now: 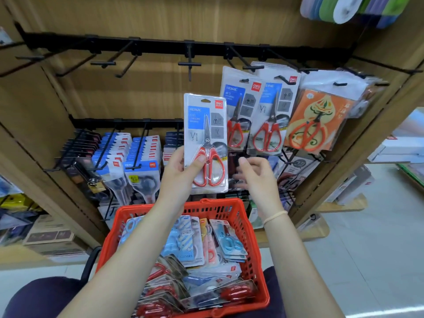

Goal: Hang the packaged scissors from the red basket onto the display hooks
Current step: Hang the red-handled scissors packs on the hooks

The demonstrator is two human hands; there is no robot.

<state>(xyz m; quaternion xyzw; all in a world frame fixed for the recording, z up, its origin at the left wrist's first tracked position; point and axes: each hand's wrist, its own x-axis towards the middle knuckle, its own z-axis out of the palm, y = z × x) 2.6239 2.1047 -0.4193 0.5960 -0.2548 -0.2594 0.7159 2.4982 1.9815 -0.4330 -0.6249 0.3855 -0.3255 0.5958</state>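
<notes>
One raised left hand (181, 173) pinches upright scissors pack (205, 143).

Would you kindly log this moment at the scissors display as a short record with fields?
held item: packaged scissors with red handles, upright
left hand: left hand grips the pack's lower edge, thumb on the front
right hand: right hand beside the pack, fingers loosely curled, holding nothing
source: red basket below, with many packs inside
hook above pack: empty hook on the top rail
neighbours: hung red-handled packs to the right
</notes>
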